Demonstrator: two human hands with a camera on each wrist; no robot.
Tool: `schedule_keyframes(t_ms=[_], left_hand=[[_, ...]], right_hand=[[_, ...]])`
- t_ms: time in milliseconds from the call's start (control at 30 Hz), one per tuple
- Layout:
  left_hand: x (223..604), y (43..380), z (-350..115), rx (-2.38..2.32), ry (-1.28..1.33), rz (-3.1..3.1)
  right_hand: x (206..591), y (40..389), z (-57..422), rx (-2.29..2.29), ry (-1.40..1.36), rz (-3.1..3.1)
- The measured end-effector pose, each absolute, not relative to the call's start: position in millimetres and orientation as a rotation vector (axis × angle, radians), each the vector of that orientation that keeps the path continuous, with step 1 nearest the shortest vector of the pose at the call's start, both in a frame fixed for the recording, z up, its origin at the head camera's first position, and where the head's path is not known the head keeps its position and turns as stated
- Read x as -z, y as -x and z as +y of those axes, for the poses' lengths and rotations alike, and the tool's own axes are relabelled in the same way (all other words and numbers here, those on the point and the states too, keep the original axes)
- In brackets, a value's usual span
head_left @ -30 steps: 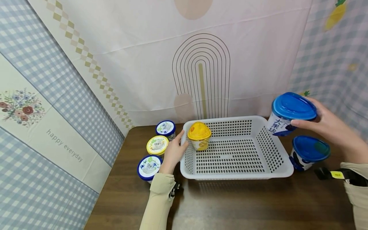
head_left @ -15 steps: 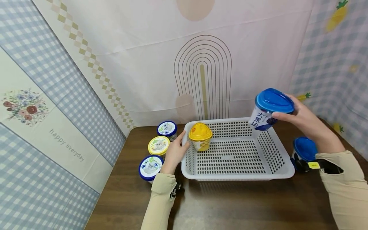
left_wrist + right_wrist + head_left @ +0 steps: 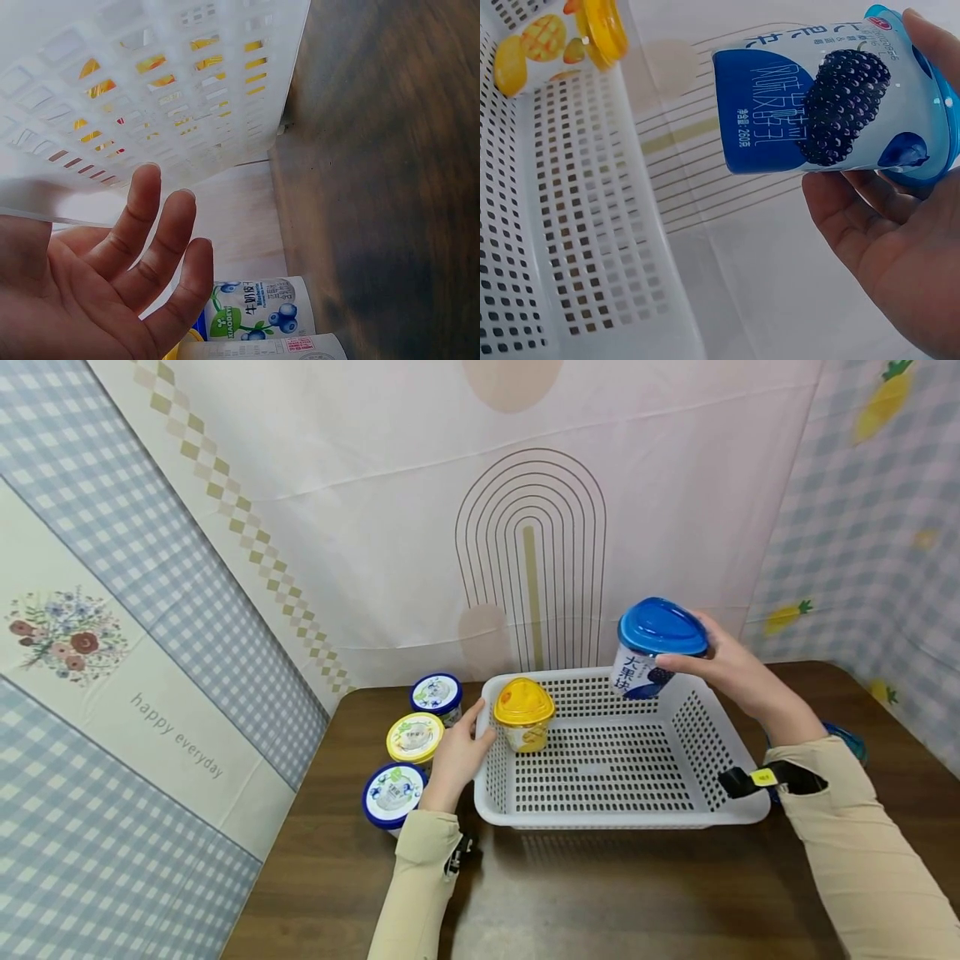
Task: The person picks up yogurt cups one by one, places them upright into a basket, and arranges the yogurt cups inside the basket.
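Observation:
My right hand (image 3: 738,672) grips a yogurt cup (image 3: 637,675) by its blue-lidded upper part, above the right half of a white plastic basket (image 3: 600,821). The right wrist view shows blackberries and a blueberry printed on this cup (image 3: 780,112), with fingers and thumb around it near the lid. At the basket's left end, my left hand (image 3: 457,760) holds the rim, thumb over the inner side. Its other fingers hang loosely bent outside the perforated wall (image 3: 172,90) in the left wrist view. A yellow-lidded yogurt cup (image 3: 525,714) stands inside the basket's left end.
Left of the basket stand three round tubs: a blue-rimmed one (image 3: 437,692) at the back, a yellow-rimmed one (image 3: 415,737), and another blue-rimmed one (image 3: 393,793) in front. Another blue-lidded cup (image 3: 851,743) is mostly hidden behind my right forearm. Cloth hangs behind the brown table (image 3: 600,893).
My right hand has carried the blue-lidded yogurt cup leftward, from beyond the basket's right end to over it. The forearm now covers most of the other blue-lidded cup. My left hand stays put.

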State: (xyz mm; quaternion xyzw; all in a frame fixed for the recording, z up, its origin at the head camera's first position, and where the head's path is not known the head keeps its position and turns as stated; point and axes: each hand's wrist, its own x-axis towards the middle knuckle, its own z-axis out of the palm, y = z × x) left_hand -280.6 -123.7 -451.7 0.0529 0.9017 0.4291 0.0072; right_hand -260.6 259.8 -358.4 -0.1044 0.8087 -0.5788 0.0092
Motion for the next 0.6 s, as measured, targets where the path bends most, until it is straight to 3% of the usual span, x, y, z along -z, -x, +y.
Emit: schedule_keyframes(t_ms=[600], left_hand=[[452, 273, -133, -1.306, -0.196, 2.806]], right_hand=[[367, 265, 226, 1.707, 0.326, 2.553]])
